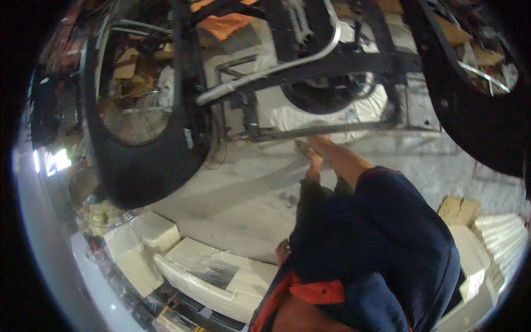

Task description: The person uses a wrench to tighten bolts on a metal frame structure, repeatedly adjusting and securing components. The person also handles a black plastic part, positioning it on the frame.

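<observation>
My right arm, in a dark navy sleeve, reaches forward and down. My right hand (319,143) is at the lower bar (276,134) of a dark metal frame; blur and the bar hide its fingers, so its grip is unclear. Just below it, a bare foot or sandalled foot (314,160) shows under a dark olive trouser leg (310,193). A small patch of skin beside my navy shirt, perhaps my left hand (282,252), is mostly covered by my body. Its fingers cannot be made out. Behind the bar lies a round black part (326,97) above pale wrapping.
Large black panels with oval openings (149,171) (481,116) stand left and right. A bent silver tube (265,72) crosses the frame. Cream plastic-wrapped pieces (193,260) lie lower left; a yellow sponge-like block (459,210) and ribbed white sheet (500,243) are lower right.
</observation>
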A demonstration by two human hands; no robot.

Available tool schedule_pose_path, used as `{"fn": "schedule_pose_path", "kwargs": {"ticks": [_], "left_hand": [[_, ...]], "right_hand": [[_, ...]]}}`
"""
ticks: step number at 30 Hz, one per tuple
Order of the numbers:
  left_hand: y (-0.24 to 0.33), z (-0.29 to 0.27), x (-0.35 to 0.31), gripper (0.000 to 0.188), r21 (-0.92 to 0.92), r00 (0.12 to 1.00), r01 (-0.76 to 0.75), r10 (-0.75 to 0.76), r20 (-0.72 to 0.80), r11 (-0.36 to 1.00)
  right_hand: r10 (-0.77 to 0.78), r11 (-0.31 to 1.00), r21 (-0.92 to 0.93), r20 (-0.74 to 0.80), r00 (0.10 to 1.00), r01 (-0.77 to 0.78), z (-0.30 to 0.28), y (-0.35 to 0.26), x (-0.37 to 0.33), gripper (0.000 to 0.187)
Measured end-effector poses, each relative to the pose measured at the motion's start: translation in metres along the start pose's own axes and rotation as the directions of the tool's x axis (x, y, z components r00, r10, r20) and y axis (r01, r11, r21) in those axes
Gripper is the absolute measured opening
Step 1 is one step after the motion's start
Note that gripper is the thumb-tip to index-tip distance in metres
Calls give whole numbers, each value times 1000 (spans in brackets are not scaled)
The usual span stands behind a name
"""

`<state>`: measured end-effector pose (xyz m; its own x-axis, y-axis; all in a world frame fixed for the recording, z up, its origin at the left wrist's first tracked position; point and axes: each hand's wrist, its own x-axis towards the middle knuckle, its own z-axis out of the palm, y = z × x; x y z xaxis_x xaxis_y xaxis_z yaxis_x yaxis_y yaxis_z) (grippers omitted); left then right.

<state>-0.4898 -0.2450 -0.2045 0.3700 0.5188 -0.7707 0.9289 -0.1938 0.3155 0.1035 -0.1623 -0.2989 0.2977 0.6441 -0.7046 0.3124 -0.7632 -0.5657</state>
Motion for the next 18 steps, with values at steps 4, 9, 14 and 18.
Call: {"fn": "schedule_pose_path", "kwargs": {"ticks": [4,9,14,18], "left_hand": [[76,-10,5,44,-589,951,219,-305,-50,778],[123,-28,4,48,-764,916,259,-402,0,591],[163,-68,33,45,-785,913,274,-406,32,555],[205,-128,73,40,-737,949,144,-302,-85,661]], "right_hand": [[-118,986,-126,-45,992,112,-1,13,21,24],[-210,958,-210,-46,977,196,-8,17,24,20],[-319,906,-332,-126,940,263,-8,14,38,17],[-375,877,-396,-207,903,273,-5,13,42,15]]}}
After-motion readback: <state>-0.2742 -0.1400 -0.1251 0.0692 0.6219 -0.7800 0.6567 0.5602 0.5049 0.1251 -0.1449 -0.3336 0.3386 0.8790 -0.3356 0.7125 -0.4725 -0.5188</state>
